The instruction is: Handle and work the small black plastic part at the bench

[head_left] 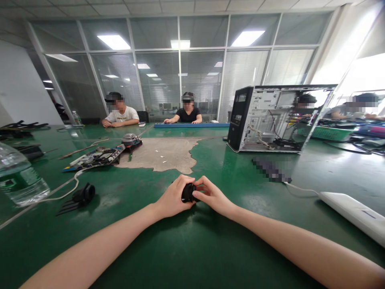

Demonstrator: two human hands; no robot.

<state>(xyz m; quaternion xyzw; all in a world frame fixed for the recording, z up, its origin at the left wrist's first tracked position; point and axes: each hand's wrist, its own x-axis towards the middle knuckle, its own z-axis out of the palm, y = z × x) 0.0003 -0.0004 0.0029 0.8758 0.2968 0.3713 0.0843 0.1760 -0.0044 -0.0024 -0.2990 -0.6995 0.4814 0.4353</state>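
Observation:
Both hands meet over the green table, around a small black part [187, 193] whose exact kind I cannot make out. My left hand [175, 194] is closed around its left side, the fingers curled over the top and the thumb below. From the right, my right hand [212, 195] pinches the part's edge between thumb and fingers. Some of the part is hidden behind the fingers. To the left lies another black piece [84, 194], with a round ring and flat prongs. Farther back sit a circuit board [95, 157] and a round metal cooler [130, 139].
An open computer case [240, 120] stands at the back right. Nearer are a dark phone-like object [272, 169], partly pixelated, and a cabled white power bank [355, 212]. A water bottle [21, 176] stands at left. Across the table sit two people [123, 114]; others are at right.

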